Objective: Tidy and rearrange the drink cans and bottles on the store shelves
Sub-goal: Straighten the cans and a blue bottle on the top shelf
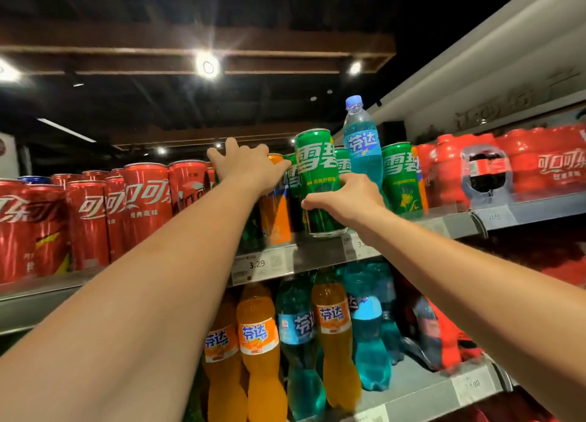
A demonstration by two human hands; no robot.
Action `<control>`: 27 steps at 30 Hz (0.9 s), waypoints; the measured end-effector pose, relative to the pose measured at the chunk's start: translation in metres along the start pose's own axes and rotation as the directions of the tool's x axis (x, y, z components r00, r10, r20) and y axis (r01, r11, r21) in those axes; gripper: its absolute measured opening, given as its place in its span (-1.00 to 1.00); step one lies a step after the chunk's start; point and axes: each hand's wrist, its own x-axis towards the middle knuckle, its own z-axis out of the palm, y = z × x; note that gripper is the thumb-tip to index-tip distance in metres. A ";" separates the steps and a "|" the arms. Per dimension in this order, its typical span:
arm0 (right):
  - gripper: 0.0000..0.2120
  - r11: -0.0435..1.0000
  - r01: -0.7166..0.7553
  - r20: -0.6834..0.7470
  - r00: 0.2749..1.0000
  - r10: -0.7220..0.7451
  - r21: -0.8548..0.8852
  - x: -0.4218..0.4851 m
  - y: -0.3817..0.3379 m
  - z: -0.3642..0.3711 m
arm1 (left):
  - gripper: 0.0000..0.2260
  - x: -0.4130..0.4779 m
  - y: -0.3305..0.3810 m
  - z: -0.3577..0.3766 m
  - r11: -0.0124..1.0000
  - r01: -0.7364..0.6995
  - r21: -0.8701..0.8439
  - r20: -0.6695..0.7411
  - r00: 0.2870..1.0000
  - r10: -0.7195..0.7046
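My right hand (344, 199) grips a tall green Sprite can (317, 174) at the front edge of the upper shelf (320, 255), slightly tilted. My left hand (245, 164) reaches over the tops of the cans further back, its fingers spread above an orange Fanta can (276, 212); what it touches is hidden. Behind the held can stands a blue Fanta bottle (361, 149) with a blue cap. More green Sprite cans (401, 180) stand to its right.
Red Coca-Cola cans (95, 212) fill the upper shelf's left side. Shrink-wrapped red cola packs (494, 168) sit at the right. The lower shelf (421, 393) holds orange Fanta bottles (260, 342) and blue Fanta bottles (367, 333). Price tags (260, 264) line the shelf edge.
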 end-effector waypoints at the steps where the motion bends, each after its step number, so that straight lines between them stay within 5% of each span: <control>1: -0.60 1.000 0.000 0.004 1.000 0.000 0.003 0.002 0.002 0.001 | -0.39 0.000 0.002 0.001 1.000 0.008 -0.002 -0.007 1.000 -0.008; 16: -0.56 0.998 0.040 0.027 0.999 -0.041 0.038 0.007 0.006 0.008 | -0.69 0.010 0.009 0.006 0.971 0.044 -0.235 -0.161 0.983 -0.084; 27: -0.71 0.995 0.019 0.011 1.000 -0.020 0.101 0.002 0.001 -0.003 | -0.54 0.000 0.009 -0.019 0.810 -0.014 -0.586 -0.224 0.963 -0.146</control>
